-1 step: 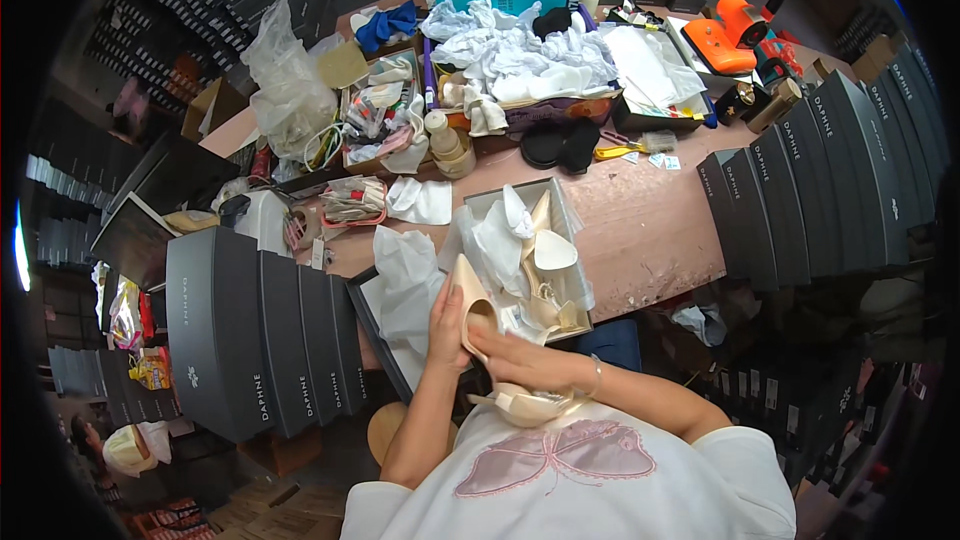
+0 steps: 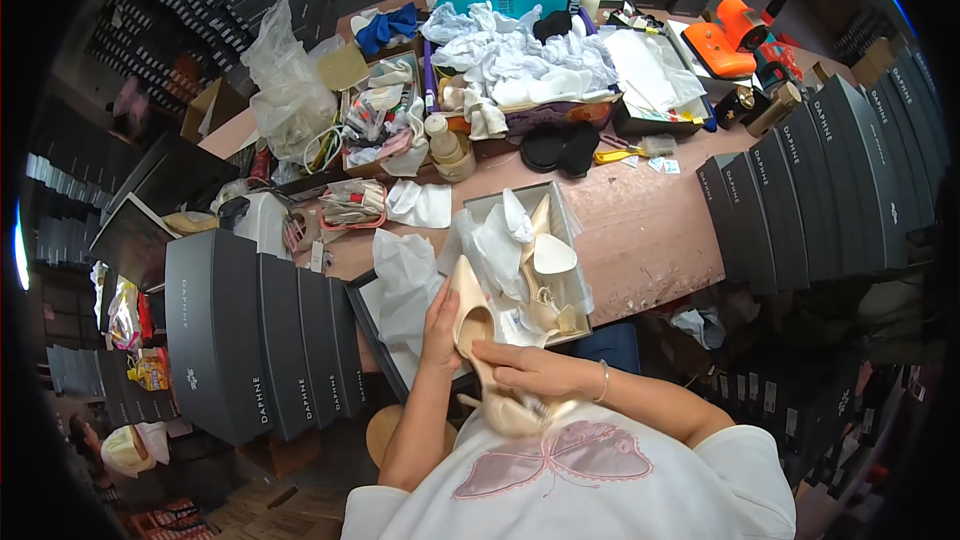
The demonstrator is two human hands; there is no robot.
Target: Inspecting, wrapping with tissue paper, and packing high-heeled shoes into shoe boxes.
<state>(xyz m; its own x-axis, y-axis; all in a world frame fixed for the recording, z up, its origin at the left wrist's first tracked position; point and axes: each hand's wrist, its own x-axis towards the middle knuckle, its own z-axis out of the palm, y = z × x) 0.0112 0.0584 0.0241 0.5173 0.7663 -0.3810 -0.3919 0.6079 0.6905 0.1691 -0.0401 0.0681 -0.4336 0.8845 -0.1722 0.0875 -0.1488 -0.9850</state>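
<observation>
A beige pointed-toe high-heeled shoe is held in front of my chest, its toe pointing up and away. My left hand grips it along the left side near the toe. My right hand is closed on its middle, with fingertips at the edge of the opening. The blurred back part and straps hang close to my shirt. Just beyond stands an open shoe box holding another beige shoe and white tissue paper. A dark lid with white paper lies to its left.
Stacked dark shoe boxes flank me at left and right. Across the table are a bin of white cloths, a pump bottle, a red basket, a yellow-handled brush and an orange device.
My right hand has drawn back from inside the shoe's opening to its edge. The shoe has tilted, so more of its insole shows, and its back part has swung lower.
</observation>
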